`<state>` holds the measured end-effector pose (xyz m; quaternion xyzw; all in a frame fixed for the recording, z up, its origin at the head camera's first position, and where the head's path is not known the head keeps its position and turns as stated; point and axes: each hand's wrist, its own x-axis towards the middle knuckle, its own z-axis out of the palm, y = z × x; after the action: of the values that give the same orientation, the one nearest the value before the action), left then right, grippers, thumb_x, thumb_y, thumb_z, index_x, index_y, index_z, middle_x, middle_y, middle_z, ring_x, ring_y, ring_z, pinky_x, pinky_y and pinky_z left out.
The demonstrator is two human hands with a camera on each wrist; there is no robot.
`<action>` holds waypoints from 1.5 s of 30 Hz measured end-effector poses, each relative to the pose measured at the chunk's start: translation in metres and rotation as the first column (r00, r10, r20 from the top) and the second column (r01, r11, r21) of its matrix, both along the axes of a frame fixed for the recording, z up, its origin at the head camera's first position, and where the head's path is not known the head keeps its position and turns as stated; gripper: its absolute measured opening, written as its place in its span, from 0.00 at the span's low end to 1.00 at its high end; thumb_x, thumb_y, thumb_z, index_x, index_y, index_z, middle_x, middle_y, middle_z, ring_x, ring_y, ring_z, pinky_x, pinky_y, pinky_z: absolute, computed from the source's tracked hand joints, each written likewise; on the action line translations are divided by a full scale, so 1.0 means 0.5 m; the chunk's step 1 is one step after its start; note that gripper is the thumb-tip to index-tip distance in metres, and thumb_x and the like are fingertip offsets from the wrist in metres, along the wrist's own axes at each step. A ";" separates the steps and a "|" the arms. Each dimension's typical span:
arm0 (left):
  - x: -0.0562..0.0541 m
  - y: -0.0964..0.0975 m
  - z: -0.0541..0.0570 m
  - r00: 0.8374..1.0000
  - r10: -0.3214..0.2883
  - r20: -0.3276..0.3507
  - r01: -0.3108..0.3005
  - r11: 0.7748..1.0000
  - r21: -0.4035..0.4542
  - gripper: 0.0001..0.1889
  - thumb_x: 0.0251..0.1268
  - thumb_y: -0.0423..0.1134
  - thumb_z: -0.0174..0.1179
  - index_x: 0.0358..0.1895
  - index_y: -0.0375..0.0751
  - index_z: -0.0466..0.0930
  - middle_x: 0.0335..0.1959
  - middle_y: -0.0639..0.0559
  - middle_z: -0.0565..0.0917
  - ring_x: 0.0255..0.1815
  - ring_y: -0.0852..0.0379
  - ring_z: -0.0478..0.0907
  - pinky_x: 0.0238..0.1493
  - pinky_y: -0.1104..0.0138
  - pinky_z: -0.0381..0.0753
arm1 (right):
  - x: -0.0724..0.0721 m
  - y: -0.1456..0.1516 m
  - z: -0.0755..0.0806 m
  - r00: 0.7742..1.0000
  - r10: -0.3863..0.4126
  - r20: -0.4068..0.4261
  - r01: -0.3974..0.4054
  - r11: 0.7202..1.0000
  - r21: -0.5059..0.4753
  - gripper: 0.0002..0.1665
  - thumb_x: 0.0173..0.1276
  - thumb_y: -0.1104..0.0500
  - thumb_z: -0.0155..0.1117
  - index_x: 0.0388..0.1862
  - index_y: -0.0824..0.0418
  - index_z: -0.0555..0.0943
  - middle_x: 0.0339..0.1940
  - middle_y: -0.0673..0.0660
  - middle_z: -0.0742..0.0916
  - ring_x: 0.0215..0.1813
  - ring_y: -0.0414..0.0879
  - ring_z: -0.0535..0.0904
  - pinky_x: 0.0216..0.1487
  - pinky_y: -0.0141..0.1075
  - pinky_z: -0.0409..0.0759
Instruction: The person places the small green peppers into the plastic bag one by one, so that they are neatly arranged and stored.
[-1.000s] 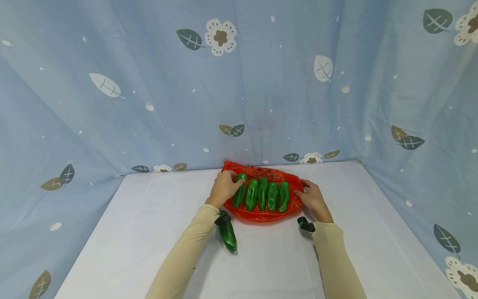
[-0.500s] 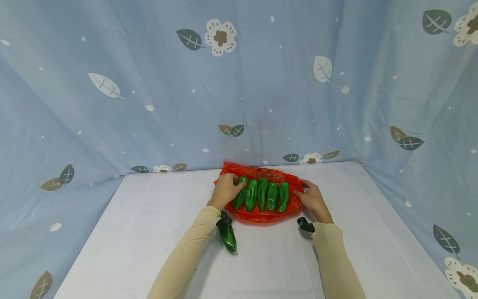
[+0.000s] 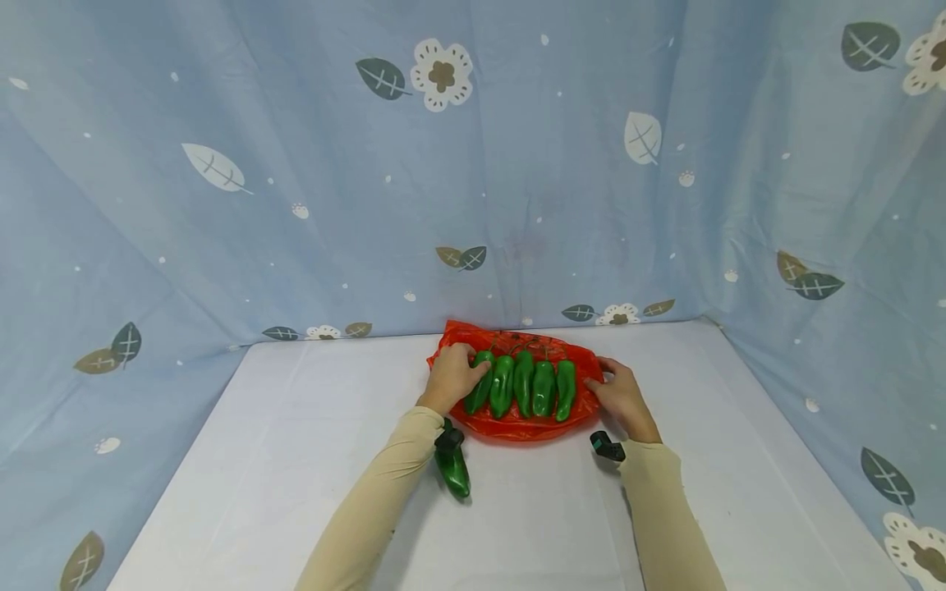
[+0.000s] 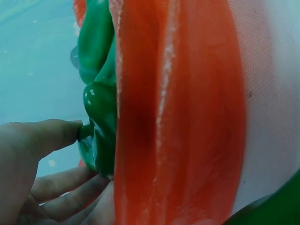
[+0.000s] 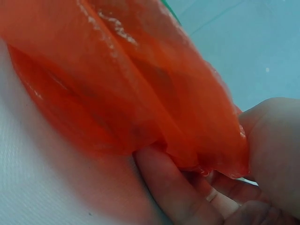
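Note:
A red plastic bag point(image 3: 517, 430) lies spread toward the back of the table, with several green peppers side by side on it, stems toward the curtain. My left hand point(image 3: 447, 379) holds the leftmost green pepper point(image 3: 480, 392) between thumb and fingers; in the left wrist view the thumb point(image 4: 61, 133) presses on its side. My right hand point(image 3: 622, 400) pinches the bag's right edge, thumb inside and fingers under the red film point(image 5: 201, 117). Another green pepper point(image 3: 454, 474) lies on the table below my left wrist, its upper end partly hidden by the wrist camera.
The white tabletop point(image 3: 532, 517) stretches out in front of the bag and to both sides. A blue curtain point(image 3: 517, 205) with leaves and flowers hangs right behind the table's back edge and along the sides.
My left hand has shifted the leftmost pepper slightly toward me and closer to its neighbour. More of the bag's left edge shows beside that hand. The right hand stays at the bag's edge.

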<state>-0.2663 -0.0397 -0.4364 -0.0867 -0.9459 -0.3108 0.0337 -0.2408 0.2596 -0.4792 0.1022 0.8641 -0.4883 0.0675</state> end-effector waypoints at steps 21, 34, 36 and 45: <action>0.000 0.022 -0.014 0.996 0.016 0.090 -0.016 1.000 -0.007 0.17 0.67 0.44 0.70 0.48 0.31 0.86 0.39 0.39 0.91 0.30 0.53 0.85 0.35 0.61 0.89 | -0.003 -0.001 0.000 0.999 -0.022 0.024 0.022 1.000 -0.021 0.35 0.78 0.61 0.57 0.80 0.67 0.61 0.80 0.71 0.67 0.80 0.68 0.61 0.78 0.60 0.66; -0.001 0.026 -0.023 0.995 0.029 0.098 -0.028 0.999 -0.019 0.14 0.67 0.44 0.70 0.41 0.34 0.84 0.29 0.45 0.87 0.24 0.55 0.79 0.29 0.64 0.85 | -0.002 -0.001 0.000 0.999 -0.021 0.032 0.021 1.000 -0.016 0.36 0.78 0.61 0.57 0.81 0.67 0.61 0.80 0.71 0.66 0.81 0.69 0.60 0.78 0.61 0.65; -0.001 0.027 -0.022 0.995 0.028 0.099 -0.026 0.999 -0.019 0.14 0.67 0.44 0.70 0.39 0.35 0.84 0.27 0.46 0.86 0.24 0.56 0.78 0.27 0.65 0.84 | -0.003 -0.001 0.000 0.999 -0.022 0.034 0.022 1.000 -0.018 0.36 0.78 0.61 0.57 0.81 0.67 0.61 0.80 0.71 0.66 0.81 0.69 0.60 0.78 0.61 0.65; 0.000 0.029 -0.016 0.998 0.019 0.063 -0.016 0.998 -0.053 0.17 0.69 0.45 0.68 0.26 0.40 0.76 0.17 0.53 0.71 0.18 0.57 0.72 0.19 0.69 0.73 | 0.000 -0.001 0.003 0.999 -0.019 0.042 0.020 1.000 -0.018 0.36 0.79 0.61 0.57 0.81 0.66 0.60 0.80 0.71 0.66 0.81 0.69 0.59 0.78 0.61 0.66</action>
<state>-0.2663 -0.0252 -0.4446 -0.0693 -0.9551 -0.2880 0.0042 -0.2410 0.2593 -0.4775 0.1201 0.8568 -0.4947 0.0819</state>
